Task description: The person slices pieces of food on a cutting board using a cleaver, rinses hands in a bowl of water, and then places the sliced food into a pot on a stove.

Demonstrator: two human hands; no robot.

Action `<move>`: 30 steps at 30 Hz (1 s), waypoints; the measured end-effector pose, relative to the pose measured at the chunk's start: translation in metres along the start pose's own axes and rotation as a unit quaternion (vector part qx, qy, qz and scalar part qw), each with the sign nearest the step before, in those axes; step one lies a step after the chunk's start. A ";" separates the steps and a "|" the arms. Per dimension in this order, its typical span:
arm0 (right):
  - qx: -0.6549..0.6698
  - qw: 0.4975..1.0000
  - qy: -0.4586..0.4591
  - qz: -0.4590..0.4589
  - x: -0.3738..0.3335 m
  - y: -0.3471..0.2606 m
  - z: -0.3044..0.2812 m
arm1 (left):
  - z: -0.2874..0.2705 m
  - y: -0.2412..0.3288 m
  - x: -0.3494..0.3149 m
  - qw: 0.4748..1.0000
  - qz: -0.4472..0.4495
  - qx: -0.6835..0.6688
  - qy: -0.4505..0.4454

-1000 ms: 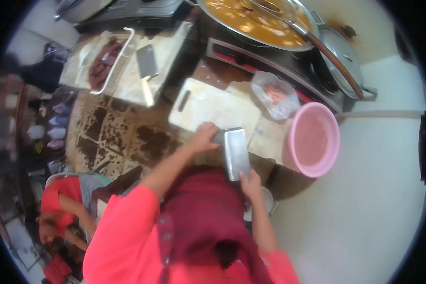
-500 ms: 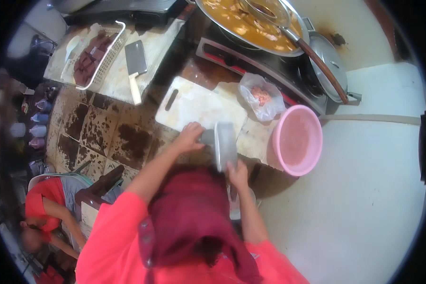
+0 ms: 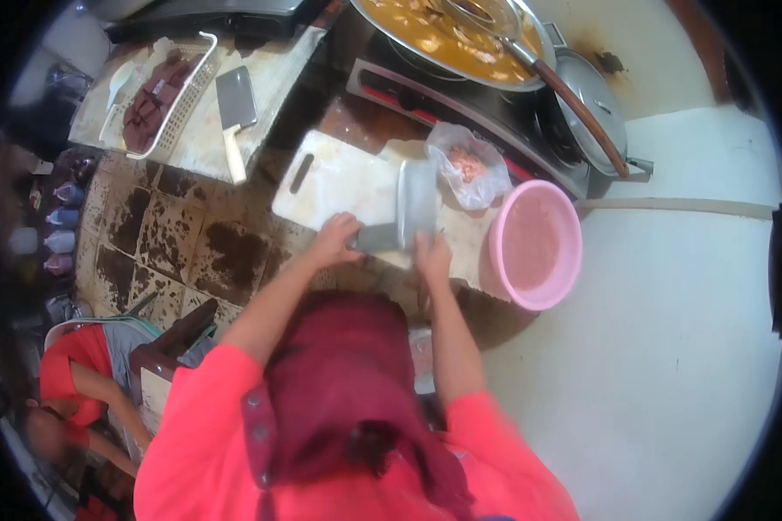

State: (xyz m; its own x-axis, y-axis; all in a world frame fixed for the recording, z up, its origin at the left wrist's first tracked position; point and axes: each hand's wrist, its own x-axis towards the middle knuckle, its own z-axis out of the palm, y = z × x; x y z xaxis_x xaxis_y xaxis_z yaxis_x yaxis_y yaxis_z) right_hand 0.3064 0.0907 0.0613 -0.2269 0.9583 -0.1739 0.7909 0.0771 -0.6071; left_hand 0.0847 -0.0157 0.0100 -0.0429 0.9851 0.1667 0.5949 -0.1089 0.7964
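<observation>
My right hand (image 3: 434, 259) grips a cleaver (image 3: 418, 198) by its handle, the broad blade pointing away from me and blurred by motion. Against the blade lies the end of a dark grey whetstone (image 3: 379, 238), whose other end my left hand (image 3: 335, 240) holds. Both are above the near edge of a white cutting board (image 3: 344, 181) with a slot handle. A clear plastic bag (image 3: 493, 186) with chopped pinkish pieces lies beyond the blade to the right.
A pink basin (image 3: 573, 252) stands at the right. Beyond is a stove with a large pan of orange broth (image 3: 400, 26) and a ladle (image 3: 573, 104). Another cleaver (image 3: 236, 97) and a white basket (image 3: 175, 119) of dark red blocks lie left. Someone in red (image 3: 69, 365) sits lower left.
The cleaver and right hand have moved away from me across the whetstone. My left hand, still holding the stone, has shifted slightly left. The whole view has moved a little.
</observation>
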 end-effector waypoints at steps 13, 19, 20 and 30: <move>0.005 1.000 -0.001 0.003 0.021 -0.028 0.003 | 0.006 -0.006 -0.011 0.999 -0.009 -0.026 0.024; 0.038 0.985 -0.108 -0.131 -0.061 0.020 0.000 | 0.003 -0.012 -0.016 0.998 -0.045 -0.007 0.048; 0.043 0.984 -0.102 -0.140 -0.060 0.029 0.000 | 0.002 -0.009 -0.011 0.998 -0.040 -0.011 0.048; 0.005 0.982 -0.149 -0.113 -0.054 0.016 -0.018 | 0.000 -0.015 -0.025 0.996 -0.078 -0.015 0.041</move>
State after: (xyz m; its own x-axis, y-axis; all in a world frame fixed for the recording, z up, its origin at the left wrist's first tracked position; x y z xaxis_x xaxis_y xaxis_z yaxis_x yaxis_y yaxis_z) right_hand 0.3417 0.0448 0.0746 -0.5535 0.7935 -0.2529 0.6963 0.2743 -0.6633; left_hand 0.0767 -0.0386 -0.0063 -0.1989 0.9762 0.0864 0.5513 0.0386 0.8334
